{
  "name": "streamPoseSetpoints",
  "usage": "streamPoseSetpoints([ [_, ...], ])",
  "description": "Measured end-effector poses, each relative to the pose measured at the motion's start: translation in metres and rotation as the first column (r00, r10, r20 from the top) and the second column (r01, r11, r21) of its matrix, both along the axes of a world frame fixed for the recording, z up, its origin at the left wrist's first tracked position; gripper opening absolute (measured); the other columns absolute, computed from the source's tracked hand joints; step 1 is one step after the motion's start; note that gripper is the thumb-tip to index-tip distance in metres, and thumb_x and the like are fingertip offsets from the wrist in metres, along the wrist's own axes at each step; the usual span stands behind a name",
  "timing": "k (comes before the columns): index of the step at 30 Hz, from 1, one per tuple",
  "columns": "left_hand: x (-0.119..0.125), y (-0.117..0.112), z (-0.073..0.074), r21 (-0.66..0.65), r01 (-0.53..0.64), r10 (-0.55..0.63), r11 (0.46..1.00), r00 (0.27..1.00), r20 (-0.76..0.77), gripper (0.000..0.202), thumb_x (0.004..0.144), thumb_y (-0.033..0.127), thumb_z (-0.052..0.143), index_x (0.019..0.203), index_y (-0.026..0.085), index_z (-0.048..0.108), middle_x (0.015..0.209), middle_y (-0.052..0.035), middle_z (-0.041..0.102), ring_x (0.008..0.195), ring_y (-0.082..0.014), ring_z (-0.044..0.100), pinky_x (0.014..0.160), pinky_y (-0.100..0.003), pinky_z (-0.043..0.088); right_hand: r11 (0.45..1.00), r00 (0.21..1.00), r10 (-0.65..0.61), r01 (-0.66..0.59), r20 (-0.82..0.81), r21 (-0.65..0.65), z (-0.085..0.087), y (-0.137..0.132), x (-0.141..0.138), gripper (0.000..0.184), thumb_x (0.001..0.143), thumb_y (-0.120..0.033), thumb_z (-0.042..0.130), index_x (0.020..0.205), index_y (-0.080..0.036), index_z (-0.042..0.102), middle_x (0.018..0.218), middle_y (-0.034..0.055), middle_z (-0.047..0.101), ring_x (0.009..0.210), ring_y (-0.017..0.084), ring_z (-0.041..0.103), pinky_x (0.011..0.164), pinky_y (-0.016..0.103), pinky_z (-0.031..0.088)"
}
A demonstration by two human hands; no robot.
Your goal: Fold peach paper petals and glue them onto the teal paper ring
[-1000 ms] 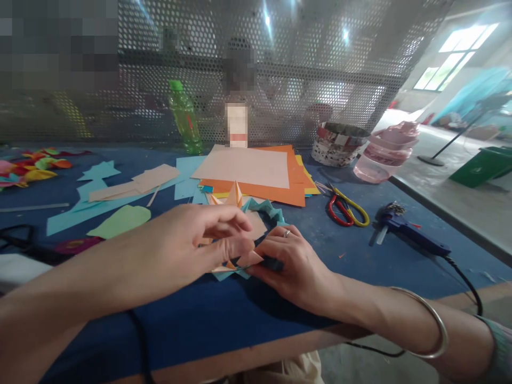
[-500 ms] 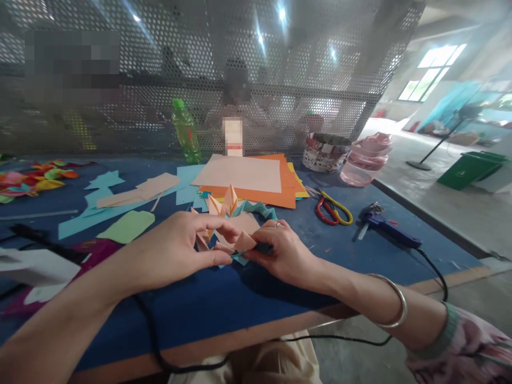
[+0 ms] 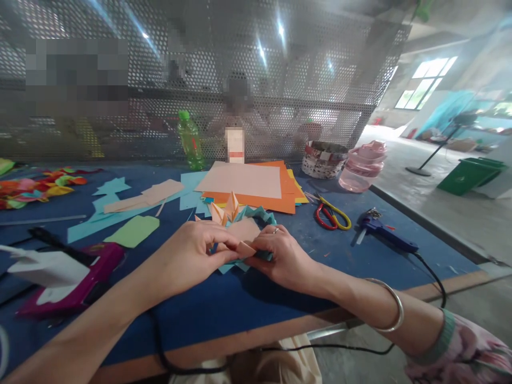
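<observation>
Between my hands, close to the table's front edge, is a ring of folded paper (image 3: 254,213), teal on its far side with peach pointed petals (image 3: 231,208) standing up at the back left. My left hand (image 3: 200,248) pinches a small peach folded piece (image 3: 245,249) at the front of the ring, its thumb below and fingers above. From the other side my right hand (image 3: 282,253) grips the ring's right front, fingers closed around the teal folds. A flat peach paper (image 3: 243,230) shows inside the ring. The fingertips hide part of the front folds.
Behind lie stacked coloured sheets (image 3: 240,180). To the right are scissors (image 3: 334,213), a blue glue gun (image 3: 386,232), a pink bottle (image 3: 362,166) and a woven basket (image 3: 325,161). At left sit paper scraps (image 3: 134,231) and a purple power strip (image 3: 76,288); a green bottle (image 3: 190,140) stands behind.
My left fingers have closed in on the small peach piece, which now tilts flatter. The right hand stays on the ring. The view has shifted slightly.
</observation>
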State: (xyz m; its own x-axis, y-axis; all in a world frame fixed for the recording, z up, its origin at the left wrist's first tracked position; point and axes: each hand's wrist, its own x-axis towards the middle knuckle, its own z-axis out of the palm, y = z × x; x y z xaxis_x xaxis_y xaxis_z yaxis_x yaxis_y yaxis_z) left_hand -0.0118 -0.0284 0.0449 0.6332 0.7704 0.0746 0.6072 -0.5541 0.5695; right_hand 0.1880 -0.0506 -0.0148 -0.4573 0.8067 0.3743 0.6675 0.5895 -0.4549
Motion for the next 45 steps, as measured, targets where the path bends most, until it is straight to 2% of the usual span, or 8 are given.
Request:
streamPoseSetpoints([
  [4,-0.0003,0.0009,-0.0042,0.005,-0.013,0.012,1.0,1.0,0.025,0.019,0.084,0.039,0.062,0.09,0.031,0.077,0.09,0.0011,0.076,0.087,-0.0195,0.066,0.081,-0.03,0.047,1.0,1.0,0.011,-0.011,-0.008,-0.011,-0.0014,0.0009,0.0,0.014,0.084,-0.027,0.065,0.074,-0.018,0.064,0.069,-0.0005,0.065,0.077,0.014,0.056,0.074,0.028,0.031],
  [10,-0.0003,-0.0007,-0.0048,-0.034,-0.036,0.037,0.999,0.999,0.031,0.019,0.084,0.04,0.061,0.092,0.033,0.076,0.087,0.0035,0.076,0.079,-0.0173,0.066,0.072,-0.027,0.047,1.0,1.0,0.002,-0.002,0.008,-0.019,-0.0032,-0.0001,-0.0008,0.008,0.083,-0.026,0.062,0.083,-0.018,0.064,0.077,0.0016,0.068,0.082,0.017,0.057,0.077,0.03,0.033],
  [16,-0.0006,0.0007,-0.0059,-0.018,-0.042,0.043,0.999,0.999,0.016,0.017,0.084,0.039,0.061,0.09,0.035,0.076,0.085,0.0046,0.076,0.076,-0.0164,0.066,0.071,-0.026,0.046,1.0,1.0,-0.01,0.01,0.0,0.009,-0.0013,-0.0033,-0.0026,0.019,0.081,-0.037,0.066,0.083,-0.018,0.061,0.08,0.0007,0.067,0.083,0.016,0.057,0.079,0.031,0.033],
  [27,-0.0009,-0.0001,-0.007,0.001,-0.043,0.043,0.999,0.999,0.026,0.018,0.083,0.037,0.06,0.089,0.033,0.077,0.086,0.0026,0.077,0.078,-0.0183,0.068,0.071,-0.027,0.048,0.997,1.0,0.005,-0.005,0.003,0.076,-0.0051,-0.0005,-0.0042,0.019,0.085,-0.03,0.061,0.071,-0.017,0.057,0.073,-0.0002,0.065,0.078,0.014,0.055,0.074,0.029,0.033],
  [32,-0.0016,-0.0004,-0.0082,0.022,-0.059,0.059,0.998,0.998,0.0,0.019,0.084,0.035,0.059,0.089,0.031,0.077,0.086,0.0014,0.077,0.081,-0.0196,0.068,0.079,-0.03,0.048,0.996,0.999,0.034,-0.031,-0.035,0.086,-0.0059,0.0002,-0.0038,0.017,0.086,-0.028,0.061,0.072,-0.018,0.06,0.073,0.0002,0.067,0.078,0.014,0.055,0.075,0.03,0.033],
  [35,-0.0016,-0.0001,-0.0085,0.021,-0.059,0.059,0.998,0.998,-0.002,0.019,0.083,0.036,0.059,0.089,0.031,0.077,0.089,0.0012,0.077,0.081,-0.0194,0.068,0.077,-0.029,0.049,0.996,0.998,0.042,-0.038,-0.046,0.082,-0.0057,0.0003,-0.0036,0.015,0.087,-0.028,0.061,0.076,-0.018,0.062,0.074,0.0,0.067,0.079,0.014,0.055,0.076,0.03,0.033],
  [40,-0.0015,-0.0003,-0.0058,0.026,-0.049,0.049,0.998,0.999,0.004,0.02,0.083,0.037,0.059,0.09,0.031,0.076,0.089,0.0022,0.076,0.081,-0.0185,0.068,0.074,-0.028,0.049,0.998,1.0,0.018,-0.019,0.008,0.065,-0.002,-0.0013,-0.0037,0.018,0.085,-0.031,0.06,0.073,-0.018,0.057,0.074,-0.0002,0.065,0.079,0.014,0.055,0.076,0.03,0.032],
  [45,-0.0027,-0.0013,-0.0039,0.035,-0.068,0.068,0.997,0.998,-0.013,0.02,0.083,0.035,0.059,0.087,0.027,0.076,0.089,0.0006,0.076,0.082,-0.0196,0.067,0.072,-0.028,0.049,0.999,0.998,0.019,-0.021,0.056,0.035,0.0022,-0.0034,-0.0031,0.026,0.076,-0.042,0.068,0.084,-0.019,0.059,0.079,-0.0006,0.065,0.083,0.016,0.055,0.078,0.031,0.031],
])
